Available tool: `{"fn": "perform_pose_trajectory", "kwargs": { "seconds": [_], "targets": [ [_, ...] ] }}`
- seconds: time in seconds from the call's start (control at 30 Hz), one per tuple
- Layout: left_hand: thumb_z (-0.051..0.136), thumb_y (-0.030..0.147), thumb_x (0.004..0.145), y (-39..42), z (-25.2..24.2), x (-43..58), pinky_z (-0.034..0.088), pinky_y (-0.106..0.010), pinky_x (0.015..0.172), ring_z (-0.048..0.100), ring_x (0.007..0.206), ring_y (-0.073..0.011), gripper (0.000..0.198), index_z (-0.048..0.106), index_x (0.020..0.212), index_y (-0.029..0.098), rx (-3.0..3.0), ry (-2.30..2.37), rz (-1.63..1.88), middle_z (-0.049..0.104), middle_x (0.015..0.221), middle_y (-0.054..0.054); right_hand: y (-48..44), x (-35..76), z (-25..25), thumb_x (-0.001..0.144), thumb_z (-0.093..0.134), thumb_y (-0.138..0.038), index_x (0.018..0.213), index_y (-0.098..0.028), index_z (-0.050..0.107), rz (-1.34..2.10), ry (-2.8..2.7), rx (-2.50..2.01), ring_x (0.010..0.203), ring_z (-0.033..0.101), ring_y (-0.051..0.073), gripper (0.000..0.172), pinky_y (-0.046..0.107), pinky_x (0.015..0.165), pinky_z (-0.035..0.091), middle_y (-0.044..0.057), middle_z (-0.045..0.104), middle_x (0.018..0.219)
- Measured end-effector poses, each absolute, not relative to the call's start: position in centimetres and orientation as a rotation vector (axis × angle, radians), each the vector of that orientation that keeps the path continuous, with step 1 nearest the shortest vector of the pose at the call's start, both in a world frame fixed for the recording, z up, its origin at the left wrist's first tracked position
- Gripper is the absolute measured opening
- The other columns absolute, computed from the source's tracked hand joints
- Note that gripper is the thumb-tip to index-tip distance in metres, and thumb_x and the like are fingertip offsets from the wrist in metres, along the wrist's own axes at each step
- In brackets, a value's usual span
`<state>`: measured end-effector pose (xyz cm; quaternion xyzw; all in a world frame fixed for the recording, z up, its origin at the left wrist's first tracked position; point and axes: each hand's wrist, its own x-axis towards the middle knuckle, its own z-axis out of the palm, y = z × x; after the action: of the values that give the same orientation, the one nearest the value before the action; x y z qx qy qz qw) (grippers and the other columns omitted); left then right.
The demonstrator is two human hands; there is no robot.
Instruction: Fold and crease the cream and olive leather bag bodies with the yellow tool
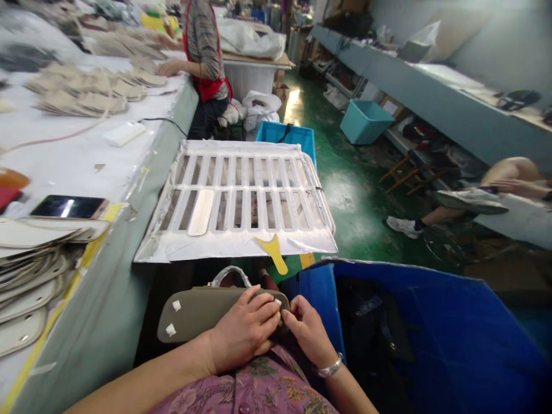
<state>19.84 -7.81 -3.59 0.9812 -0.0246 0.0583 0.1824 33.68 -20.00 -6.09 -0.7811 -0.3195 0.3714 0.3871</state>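
An olive-grey bag [198, 310] with rounded ends rests on my lap, its flat face up and a clear-wrapped handle [233, 271] at its far edge. Small white pieces [171, 329] sit at its left end, and another shows near its right end. My left hand [248, 325] lies over the right half of the bag, fingers wrapped over it. At the bag's right end, my right hand [307, 329] has its thumb and fingers pinched together; whatever is between them is too small to make out.
A slotted white rack [241, 241] stands ahead, holding a pale strip [201, 213] and a yellow tool [275, 253]. Left is a table with a phone [69, 207] and stacked panels [26, 333]. A blue bin [448, 322] is at right. A person [207, 52] sits beyond.
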Motion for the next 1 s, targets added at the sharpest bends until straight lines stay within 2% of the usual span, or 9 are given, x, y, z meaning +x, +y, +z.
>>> {"fn": "perform_pose_trajectory", "kwargs": {
  "seconds": [0.1, 0.17, 0.27, 0.33, 0.4, 0.5, 0.63, 0.77, 1.0],
  "targets": [
    [0.053, 0.047, 0.080, -7.4, -2.5, 18.8, 0.012, -0.052, 0.107, 0.043, 0.113, -0.0253, 0.043, 0.055, 0.110, 0.015, 2.757, -0.116, 0.206, 0.058, 0.111, -0.009, -20.7, 34.2, -6.0, 0.079, 0.049, -0.046, 0.083, -0.019, 0.045, 1.122, -0.815, -1.942, 0.055, 0.046, 0.012, 0.027, 0.024, 0.050, 0.039, -0.004, 0.047, 0.062],
    [0.050, 0.051, 0.081, -6.5, -1.9, 16.9, 0.010, -0.053, 0.107, 0.043, 0.114, -0.0249, 0.047, 0.053, 0.114, 0.017, 2.704, -0.061, 0.349, 0.056, 0.117, -0.008, -20.6, 35.2, -6.2, 0.077, 0.051, -0.051, 0.101, -0.018, 0.043, 1.021, -0.890, -2.003, 0.058, 0.053, 0.015, 0.041, 0.027, 0.055, 0.046, -0.003, 0.052, 0.065],
    [0.050, 0.039, 0.084, -4.7, -1.4, 11.8, 0.027, -0.044, 0.103, 0.048, 0.107, -0.0213, 0.035, 0.052, 0.112, 0.019, 2.475, 0.530, 0.714, 0.056, 0.112, -0.007, -18.8, 35.4, -5.6, 0.075, 0.053, -0.053, 0.109, -0.020, 0.043, 0.564, -1.090, -2.104, 0.075, 0.060, 0.020, 0.048, 0.034, 0.068, 0.051, 0.005, 0.059, 0.088],
    [0.050, 0.030, 0.084, -3.3, -1.7, 7.8, 0.041, -0.034, 0.088, 0.052, 0.094, -0.0178, 0.021, 0.054, 0.102, 0.019, 2.148, 1.070, 0.846, 0.056, 0.099, -0.006, -16.5, 33.4, -4.3, 0.076, 0.054, -0.049, 0.109, -0.022, 0.046, 0.329, -1.378, -2.061, 0.088, 0.059, 0.023, 0.043, 0.038, 0.078, 0.050, 0.009, 0.058, 0.102],
    [0.055, 0.031, 0.081, -2.1, -2.5, 4.4, 0.044, -0.027, 0.071, 0.052, 0.077, -0.0143, 0.018, 0.051, 0.095, 0.019, 1.824, 1.318, 0.747, 0.053, 0.084, -0.001, -13.7, 30.1, -3.0, 0.078, 0.055, -0.044, 0.115, -0.022, 0.046, 0.223, -1.727, -1.910, 0.102, 0.054, 0.025, 0.044, 0.042, 0.088, 0.046, 0.010, 0.055, 0.112],
    [0.062, 0.036, 0.075, -0.8, -4.1, 1.9, 0.040, -0.022, 0.059, 0.046, 0.063, -0.0107, 0.026, 0.048, 0.090, 0.019, 1.541, 1.260, 0.524, 0.046, 0.071, 0.005, -9.4, 24.8, -2.2, 0.074, 0.060, -0.043, 0.130, -0.020, 0.035, 0.338, -2.130, -1.725, 0.119, 0.042, 0.027, 0.065, 0.044, 0.097, 0.040, 0.012, 0.045, 0.130],
    [0.069, 0.034, 0.068, -0.3, -5.2, 2.3, 0.037, -0.021, 0.057, 0.044, 0.063, -0.0099, 0.036, 0.049, 0.095, 0.019, 1.496, 1.160, 0.486, 0.044, 0.070, 0.006, -6.1, 21.4, -3.0, 0.064, 0.069, -0.047, 0.135, -0.016, 0.031, 0.482, -2.322, -1.660, 0.124, 0.035, 0.029, 0.087, 0.045, 0.102, 0.034, 0.012, 0.037, 0.138],
    [0.070, 0.034, 0.067, 0.6, -5.4, 2.7, 0.037, -0.021, 0.059, 0.045, 0.065, -0.0104, 0.051, 0.053, 0.113, 0.021, 1.524, 1.072, 0.448, 0.046, 0.074, 0.005, -5.4, 21.3, -3.9, 0.064, 0.068, -0.047, 0.134, -0.013, 0.034, 0.548, -2.327, -1.707, 0.120, 0.039, 0.029, 0.084, 0.046, 0.100, 0.036, 0.013, 0.043, 0.133],
    [0.066, 0.039, 0.070, 1.9, -5.3, 2.3, 0.037, -0.019, 0.054, 0.045, 0.062, -0.0097, 0.045, 0.061, 0.111, 0.024, 1.518, 1.021, 0.355, 0.048, 0.071, 0.004, -5.1, 21.0, -3.7, 0.064, 0.067, -0.042, 0.129, -0.014, 0.039, 0.602, -2.252, -1.718, 0.115, 0.044, 0.030, 0.076, 0.046, 0.098, 0.037, 0.015, 0.049, 0.126]
  ]
}}
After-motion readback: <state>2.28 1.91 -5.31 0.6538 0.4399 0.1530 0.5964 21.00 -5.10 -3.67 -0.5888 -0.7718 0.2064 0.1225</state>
